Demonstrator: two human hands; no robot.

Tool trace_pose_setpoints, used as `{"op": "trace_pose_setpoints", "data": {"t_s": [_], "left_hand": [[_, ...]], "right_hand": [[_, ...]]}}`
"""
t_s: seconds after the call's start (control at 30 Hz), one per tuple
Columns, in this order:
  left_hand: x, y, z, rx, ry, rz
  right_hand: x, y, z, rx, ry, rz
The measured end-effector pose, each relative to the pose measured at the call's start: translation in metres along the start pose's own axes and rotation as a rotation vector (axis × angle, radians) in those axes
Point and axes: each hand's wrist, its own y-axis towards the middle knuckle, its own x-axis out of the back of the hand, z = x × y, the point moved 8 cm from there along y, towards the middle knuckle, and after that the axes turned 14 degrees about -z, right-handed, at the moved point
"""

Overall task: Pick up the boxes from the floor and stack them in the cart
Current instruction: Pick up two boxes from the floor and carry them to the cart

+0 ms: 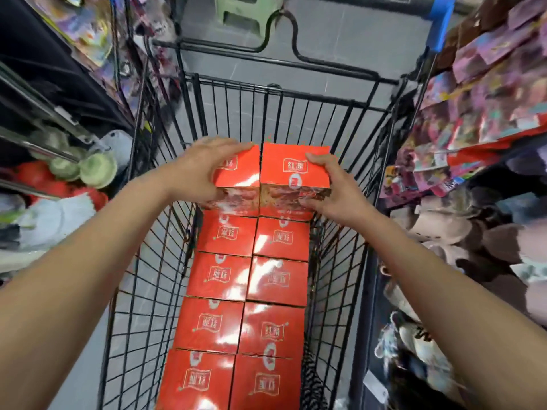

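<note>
Two red boxes sit side by side at the far end of the black wire cart [334, 261], above the lower layer. My left hand [201, 170] grips the left red box [238, 176] with fingers over its far top edge and thumb on its near side. My right hand [331, 187] grips the right red box [291, 173] at its right edge. Below them, several red boxes [245, 309] lie in two rows along the cart floor, filling its length toward me.
Shelves with colourful packets [488, 93] line the right side, plush toys [461, 232] below them. On the left are shelves with green bowls [94, 170] and red items. A green stool [245, 13] stands beyond the cart on the grey floor.
</note>
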Motion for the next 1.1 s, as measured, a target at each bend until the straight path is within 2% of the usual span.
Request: {"op": "trace_pose_setpoints", "data": {"t_s": [0.27, 0.37, 0.43, 0.53, 0.6, 0.67, 0.8, 0.87, 1.1], "left_hand": [[-0.003, 0.000, 0.004, -0.032, -0.006, 0.066], [-0.004, -0.006, 0.003, 0.059, 0.038, 0.092], [0.003, -0.014, 0.000, 0.197, -0.029, 0.003], [0.004, -0.031, 0.019, 0.613, -0.475, -0.323], [-0.008, -0.041, 0.033, 0.797, -0.618, -0.417], [-0.011, -0.042, 0.032, 0.799, -0.591, -0.432], [-0.006, -0.039, 0.025, 0.682, -0.522, -0.463], [-0.007, -0.038, 0.020, 0.632, -0.508, -0.449], [-0.007, -0.032, 0.017, 0.620, -0.433, -0.365]], "right_hand": [[-0.002, -0.015, 0.004, 0.006, 0.039, -0.046], [-0.003, -0.021, 0.007, -0.071, 0.152, -0.052], [-0.005, -0.024, 0.013, -0.173, 0.329, -0.092], [-0.010, -0.025, 0.011, -0.312, 0.461, -0.195], [-0.013, -0.026, 0.010, -0.327, 0.455, -0.232], [-0.013, -0.027, 0.010, -0.298, 0.404, -0.245], [-0.008, -0.030, 0.008, -0.268, 0.319, -0.238], [-0.006, -0.032, 0.006, -0.276, 0.314, -0.246], [-0.005, -0.037, 0.004, -0.320, 0.329, -0.293]]}}
